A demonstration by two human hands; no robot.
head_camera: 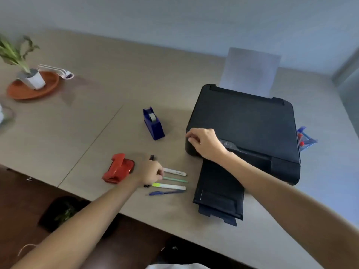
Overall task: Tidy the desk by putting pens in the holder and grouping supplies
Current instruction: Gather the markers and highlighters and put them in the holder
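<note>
Several pens lie side by side near the desk's front edge: a white marker (175, 172), a thin green pen (175, 179), a yellow-capped highlighter (169, 186) and a blue pen (166, 192). My left hand (150, 172) rests over their left ends, fingers curled on the white marker; a dark pen tip (152, 157) sticks up behind the hand. My right hand (204, 142) sits with bent fingers on the front left corner of the black printer (246, 121). A red hole punch (118, 168) lies just left of my left hand. A blue tape dispenser (153, 123) stands behind the pens.
A potted plant (32, 78) stands on an orange saucer (44, 90) at the far left, with a white stapler-like item (56, 71) beside it. The printer's output tray (219, 193) juts toward the front edge. A blue holder with pens (305, 137) peeks out behind the printer's right side.
</note>
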